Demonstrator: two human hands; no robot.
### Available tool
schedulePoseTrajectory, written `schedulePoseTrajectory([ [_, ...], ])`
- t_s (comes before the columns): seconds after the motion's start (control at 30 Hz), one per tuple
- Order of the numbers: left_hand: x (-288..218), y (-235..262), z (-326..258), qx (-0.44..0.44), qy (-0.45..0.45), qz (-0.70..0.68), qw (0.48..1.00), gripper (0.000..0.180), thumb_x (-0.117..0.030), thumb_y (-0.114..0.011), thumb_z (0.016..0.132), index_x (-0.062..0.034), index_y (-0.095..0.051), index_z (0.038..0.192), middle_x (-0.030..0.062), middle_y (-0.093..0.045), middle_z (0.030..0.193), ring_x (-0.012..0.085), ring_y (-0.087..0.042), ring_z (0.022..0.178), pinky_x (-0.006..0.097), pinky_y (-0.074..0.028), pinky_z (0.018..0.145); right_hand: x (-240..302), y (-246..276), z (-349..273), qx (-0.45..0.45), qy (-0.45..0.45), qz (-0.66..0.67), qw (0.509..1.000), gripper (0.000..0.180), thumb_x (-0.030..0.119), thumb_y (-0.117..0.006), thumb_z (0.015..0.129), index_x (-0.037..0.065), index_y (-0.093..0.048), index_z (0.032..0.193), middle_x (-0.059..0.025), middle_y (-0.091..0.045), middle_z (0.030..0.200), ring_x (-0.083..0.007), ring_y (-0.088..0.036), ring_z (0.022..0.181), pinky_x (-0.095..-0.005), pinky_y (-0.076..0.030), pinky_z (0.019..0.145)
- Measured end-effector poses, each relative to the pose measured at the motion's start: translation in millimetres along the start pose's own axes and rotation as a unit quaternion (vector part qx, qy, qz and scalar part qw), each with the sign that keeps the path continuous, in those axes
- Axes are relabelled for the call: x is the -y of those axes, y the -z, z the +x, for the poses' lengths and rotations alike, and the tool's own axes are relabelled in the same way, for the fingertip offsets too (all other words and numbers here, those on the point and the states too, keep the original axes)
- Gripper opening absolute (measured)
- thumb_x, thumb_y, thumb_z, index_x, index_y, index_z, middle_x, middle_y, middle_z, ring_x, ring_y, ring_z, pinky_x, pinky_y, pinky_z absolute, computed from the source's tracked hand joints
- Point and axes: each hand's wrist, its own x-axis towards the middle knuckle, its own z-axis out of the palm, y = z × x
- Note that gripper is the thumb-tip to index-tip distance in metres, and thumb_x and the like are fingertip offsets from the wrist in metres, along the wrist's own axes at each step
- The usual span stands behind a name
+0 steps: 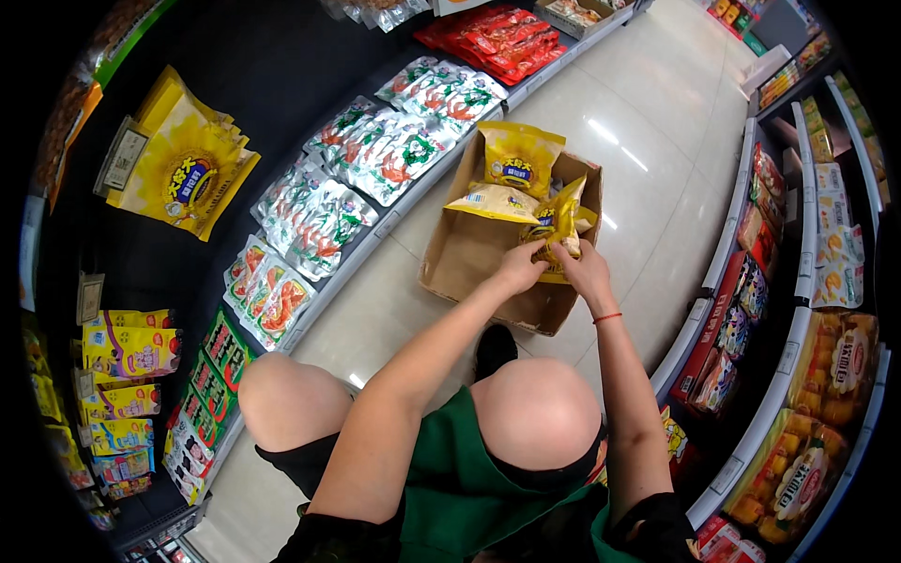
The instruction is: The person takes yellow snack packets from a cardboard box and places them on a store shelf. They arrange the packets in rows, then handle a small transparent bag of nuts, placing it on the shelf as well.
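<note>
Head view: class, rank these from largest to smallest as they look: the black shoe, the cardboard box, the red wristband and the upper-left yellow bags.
1. Cardboard box
2. Upper-left yellow bags
3. Black shoe, partly hidden
4. Red wristband

Streaks of white glare on the glossy floor (pixel 657 98), dim black shelf (pixel 272 66), fisheye-bent edges, black corners.

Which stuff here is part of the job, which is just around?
In use:
- upright yellow snack bag, at left hand and right hand
- open cardboard box
- other yellow snack bags in it
- possibly matching hanging bags, untouched

Just around:
- silver pouches
- red packets
- packaged bread
</note>
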Motion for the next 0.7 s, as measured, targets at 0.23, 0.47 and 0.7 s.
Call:
schedulePoseTrajectory([
  [0.23, 13, -8, 11, -0.036, 0.003, -0.026, 0.999, 0.045, -0.020, -0.058, 0.087, -0.0034, -0.050, 0.128, 0.0131, -0.063, 0.101, 0.0185, -0.057, 0.086, 0.029, -0.046, 0.078, -41, -28, 21, -0.027, 0.006, 0.064, 0.998, 0.032, 0.024, -0.056, 0.084, -0.002, -0.059, 0.103, -0.0215, -0.065, 0.088, -0.0334, -0.065, 0.079, -0.0394, -0.051, 0.070],
  [0.47, 12, 1, -1, 0.016, 0.105, -0.189, 0.976, 0.046, -0.032, -0.049, 0.093, -0.0043, -0.047, 0.130, 0.0118, -0.058, 0.119, 0.0215, -0.055, 0.104, 0.030, -0.041, 0.091, -5, 7, -12, 0.027, -0.030, 0.160, 0.986, 0.031, 0.003, -0.041, 0.089, -0.004, -0.051, 0.117, -0.0128, -0.062, 0.101, -0.0216, -0.067, 0.077, -0.0270, -0.055, 0.059],
  [0.7, -1, 7, -25, 0.192, 0.230, -0.437, 0.848, 0.061, -0.057, -0.040, 0.091, -0.0130, -0.040, 0.133, 0.0088, -0.052, 0.126, 0.0279, -0.052, 0.112, 0.047, -0.034, 0.099, 40, 62, -60, 0.062, -0.009, 0.288, 0.956, 0.032, 0.007, -0.039, 0.091, -0.005, -0.050, 0.118, -0.0121, -0.062, 0.103, -0.0188, -0.066, 0.084, -0.0267, -0.055, 0.069],
])
